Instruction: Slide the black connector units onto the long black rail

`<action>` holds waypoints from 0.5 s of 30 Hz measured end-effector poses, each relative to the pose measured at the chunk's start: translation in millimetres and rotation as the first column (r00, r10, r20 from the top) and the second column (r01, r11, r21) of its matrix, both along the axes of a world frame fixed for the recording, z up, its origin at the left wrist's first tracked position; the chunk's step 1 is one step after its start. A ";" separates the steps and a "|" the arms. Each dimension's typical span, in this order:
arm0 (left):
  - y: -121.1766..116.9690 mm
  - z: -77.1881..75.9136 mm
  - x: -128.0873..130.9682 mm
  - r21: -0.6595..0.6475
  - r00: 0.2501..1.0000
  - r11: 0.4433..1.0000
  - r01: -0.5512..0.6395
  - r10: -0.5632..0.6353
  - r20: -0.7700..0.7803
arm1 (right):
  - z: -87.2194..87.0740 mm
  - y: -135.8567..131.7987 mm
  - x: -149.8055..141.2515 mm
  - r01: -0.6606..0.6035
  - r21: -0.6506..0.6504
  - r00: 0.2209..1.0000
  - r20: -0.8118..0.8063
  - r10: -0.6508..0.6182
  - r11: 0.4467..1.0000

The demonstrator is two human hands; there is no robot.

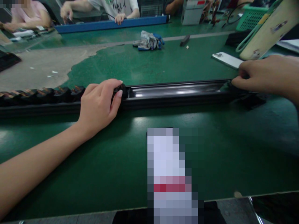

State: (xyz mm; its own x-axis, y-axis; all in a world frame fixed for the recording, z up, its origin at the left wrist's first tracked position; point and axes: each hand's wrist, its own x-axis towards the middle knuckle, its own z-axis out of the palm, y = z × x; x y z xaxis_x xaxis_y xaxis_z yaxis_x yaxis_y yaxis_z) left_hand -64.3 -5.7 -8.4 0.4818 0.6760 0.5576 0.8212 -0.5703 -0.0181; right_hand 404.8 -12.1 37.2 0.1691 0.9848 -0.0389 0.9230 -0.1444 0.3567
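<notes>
A long black channel rail [177, 101] lies across the table, its bare inner floor shiny on the right. Several black socket modules with copper contacts [44, 94] sit in a row in its left part. My left hand [100, 102] is closed around a black module [123, 91] at the rail's middle, thumb and fingers gripping it; much of that module is hidden. At the rail's right end, my right hand [266, 73] is closed with its fingers curled down. Dark, blurred material lies under it, and what its fingers hold cannot be made out.
Beyond the rail lie a white phone [227, 60], work gloves [150, 41] and a small dark block [185, 40]. A cream bottle [268, 31] and a green basket [251, 17] stand at right. Across the green table [116, 67], people sit near a blue rail [112, 24].
</notes>
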 end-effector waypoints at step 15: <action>2.1 -2.9 0.0 0.156 0.996 0.984 0.080 -0.074 -0.042 | -20.6 21.0 58.0 0.051 0.103 0.997 0.047 -0.056 0.993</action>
